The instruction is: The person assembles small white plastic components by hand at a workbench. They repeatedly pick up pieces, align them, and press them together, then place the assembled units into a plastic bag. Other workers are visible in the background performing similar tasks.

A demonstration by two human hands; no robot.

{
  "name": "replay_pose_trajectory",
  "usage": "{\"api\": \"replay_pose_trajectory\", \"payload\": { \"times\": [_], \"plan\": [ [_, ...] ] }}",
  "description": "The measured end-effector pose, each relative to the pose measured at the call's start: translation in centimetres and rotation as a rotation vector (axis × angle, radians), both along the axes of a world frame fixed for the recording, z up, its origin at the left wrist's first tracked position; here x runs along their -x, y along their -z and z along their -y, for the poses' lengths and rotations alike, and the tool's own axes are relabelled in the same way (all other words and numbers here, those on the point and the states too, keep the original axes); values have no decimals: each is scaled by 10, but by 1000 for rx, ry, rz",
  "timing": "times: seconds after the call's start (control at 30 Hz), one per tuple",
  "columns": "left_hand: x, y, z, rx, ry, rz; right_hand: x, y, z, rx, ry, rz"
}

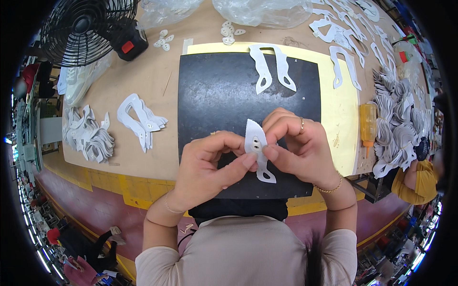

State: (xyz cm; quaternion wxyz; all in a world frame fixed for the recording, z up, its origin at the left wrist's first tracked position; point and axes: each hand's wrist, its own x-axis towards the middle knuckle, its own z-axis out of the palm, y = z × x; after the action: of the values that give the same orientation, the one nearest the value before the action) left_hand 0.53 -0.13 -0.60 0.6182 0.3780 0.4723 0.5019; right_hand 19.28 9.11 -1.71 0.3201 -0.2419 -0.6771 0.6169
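Between both hands, over the black mat (210, 105), I hold up a white shoe upper piece (252, 127). On its face sits a small cream oval patch (256, 143) with two dark holes. My left hand (210, 159) pinches the piece's left edge between thumb and fingers. From the other side my right hand (298, 145) grips it, thumb tip beside the oval patch. The piece's lower end, with a teardrop cutout, hangs below my fingers. Farther up the mat lies a U-shaped white cutout piece (273, 66).
Left stand a fanned stack of white pieces (141, 121), a larger pile (89, 136), a white shoe (81, 83) and a black fan (81, 28). Small oval patches (229, 32) lie at the back. Right are an amber bottle (368, 125) and bundled pieces (396, 119). Another person's yellow sleeve (422, 183) shows.
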Motion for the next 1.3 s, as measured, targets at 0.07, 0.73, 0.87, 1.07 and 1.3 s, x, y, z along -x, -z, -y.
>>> {"api": "replay_pose_trajectory", "payload": {
  "times": [0.07,0.73,0.87,1.07,1.3],
  "plan": [
    [-4,2,0,-10,-21,37,1,3,3,-26,12,-14],
    [3,7,-4,-108,51,161,-10,-19,-14,537,-138,-47],
    [1,5,-1,-90,-16,48,-14,-18,-14,426,-121,-50],
    [13,-10,-12,18,153,-147,-20,-37,-25,300,-162,151],
    [17,-31,-24,115,232,-192,-23,-43,-32,339,-228,240]
  ]
}}
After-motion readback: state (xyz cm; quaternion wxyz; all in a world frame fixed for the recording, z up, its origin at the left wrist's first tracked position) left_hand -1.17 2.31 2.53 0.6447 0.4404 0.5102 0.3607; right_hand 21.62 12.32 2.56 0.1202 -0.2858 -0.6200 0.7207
